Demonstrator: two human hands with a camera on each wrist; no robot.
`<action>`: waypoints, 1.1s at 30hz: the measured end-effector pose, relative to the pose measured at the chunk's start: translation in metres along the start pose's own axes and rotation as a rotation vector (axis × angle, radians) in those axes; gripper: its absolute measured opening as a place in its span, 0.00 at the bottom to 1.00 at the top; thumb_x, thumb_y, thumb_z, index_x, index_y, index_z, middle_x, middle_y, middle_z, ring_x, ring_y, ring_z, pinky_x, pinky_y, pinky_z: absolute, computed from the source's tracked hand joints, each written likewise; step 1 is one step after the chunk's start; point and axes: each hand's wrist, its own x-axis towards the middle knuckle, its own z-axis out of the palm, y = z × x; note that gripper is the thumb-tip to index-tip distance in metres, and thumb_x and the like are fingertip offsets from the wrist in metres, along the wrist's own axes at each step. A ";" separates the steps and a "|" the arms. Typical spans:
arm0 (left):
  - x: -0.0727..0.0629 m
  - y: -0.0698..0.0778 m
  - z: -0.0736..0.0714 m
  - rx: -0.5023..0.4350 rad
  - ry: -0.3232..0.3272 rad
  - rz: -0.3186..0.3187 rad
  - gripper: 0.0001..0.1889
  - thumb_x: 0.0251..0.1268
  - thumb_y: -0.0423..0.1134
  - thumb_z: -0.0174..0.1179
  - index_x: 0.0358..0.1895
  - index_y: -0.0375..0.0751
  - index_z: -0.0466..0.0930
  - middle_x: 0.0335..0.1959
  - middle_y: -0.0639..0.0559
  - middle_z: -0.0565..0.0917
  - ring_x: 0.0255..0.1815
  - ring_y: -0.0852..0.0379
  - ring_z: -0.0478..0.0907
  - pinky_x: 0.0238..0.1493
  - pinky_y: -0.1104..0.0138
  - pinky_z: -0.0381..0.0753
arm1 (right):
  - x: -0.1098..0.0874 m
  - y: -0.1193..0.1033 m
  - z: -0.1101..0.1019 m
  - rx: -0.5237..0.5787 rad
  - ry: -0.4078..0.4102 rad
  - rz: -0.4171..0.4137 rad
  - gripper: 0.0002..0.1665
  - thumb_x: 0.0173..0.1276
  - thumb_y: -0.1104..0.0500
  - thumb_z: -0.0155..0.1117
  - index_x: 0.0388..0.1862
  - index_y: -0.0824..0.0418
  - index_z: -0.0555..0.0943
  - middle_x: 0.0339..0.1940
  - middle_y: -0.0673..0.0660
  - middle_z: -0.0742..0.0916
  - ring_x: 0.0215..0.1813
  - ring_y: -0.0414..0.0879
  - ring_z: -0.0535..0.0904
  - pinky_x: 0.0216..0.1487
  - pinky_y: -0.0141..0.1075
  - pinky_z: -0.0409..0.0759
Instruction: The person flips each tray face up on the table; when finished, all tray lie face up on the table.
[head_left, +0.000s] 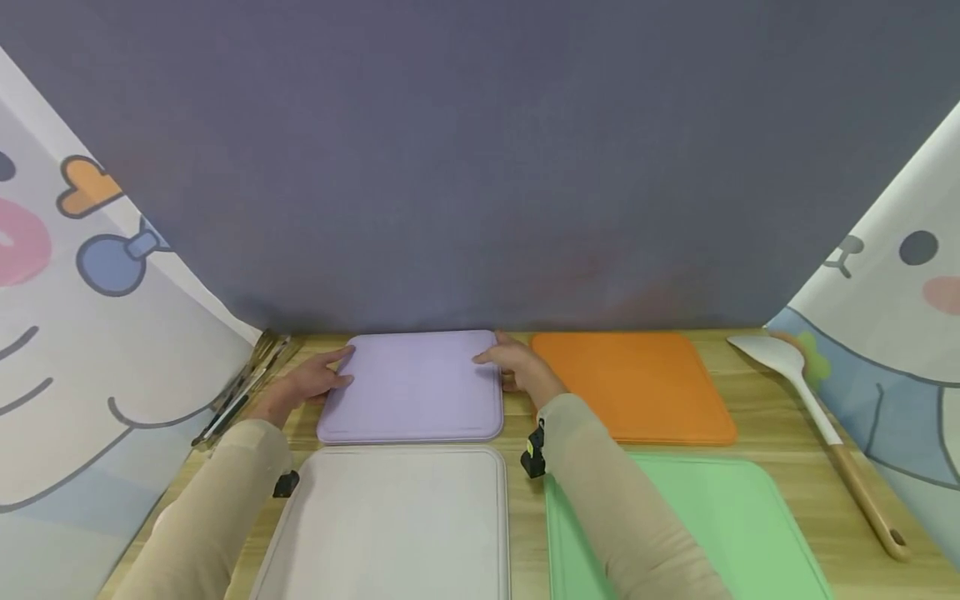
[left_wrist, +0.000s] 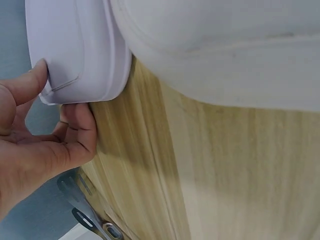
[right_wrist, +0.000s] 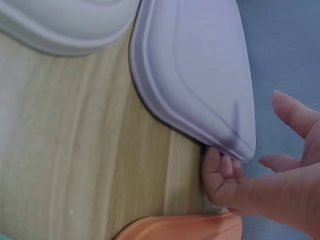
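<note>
Wooden table below grey wall: we pinch lilac board, just beyond white board, in left hand; right hand curls fingers against opposite edge, thumb free, probably supporting both ends.

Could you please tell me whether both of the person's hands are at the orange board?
No, the left hand and right hand are at opposite sides of the lilac board.

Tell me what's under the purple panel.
The wooden table shows around the purple panel; the left hand and right hand hold its side edges. Whatever lies directly beneath it is covered.
</note>
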 end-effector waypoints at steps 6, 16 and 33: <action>0.006 -0.006 0.000 -0.010 0.044 0.009 0.38 0.74 0.35 0.56 0.81 0.40 0.46 0.15 0.60 0.59 0.11 0.65 0.54 0.17 0.72 0.60 | 0.003 0.003 -0.002 0.011 0.000 -0.009 0.56 0.66 0.60 0.69 0.84 0.47 0.47 0.82 0.61 0.59 0.73 0.59 0.66 0.66 0.48 0.73; 0.001 -0.003 -0.001 -0.049 0.048 -0.005 0.39 0.76 0.35 0.54 0.82 0.44 0.42 0.19 0.59 0.58 0.16 0.64 0.57 0.21 0.71 0.64 | 0.003 0.010 0.000 -0.123 0.029 -0.158 0.52 0.64 0.63 0.68 0.83 0.48 0.54 0.83 0.59 0.59 0.69 0.56 0.68 0.62 0.44 0.74; -0.006 -0.008 -0.014 -0.063 0.011 0.050 0.40 0.77 0.42 0.55 0.81 0.51 0.40 0.76 0.22 0.51 0.66 0.34 0.68 0.60 0.51 0.79 | 0.003 0.020 -0.003 -0.273 0.063 -0.275 0.49 0.66 0.62 0.68 0.82 0.48 0.56 0.82 0.62 0.59 0.77 0.58 0.64 0.73 0.50 0.70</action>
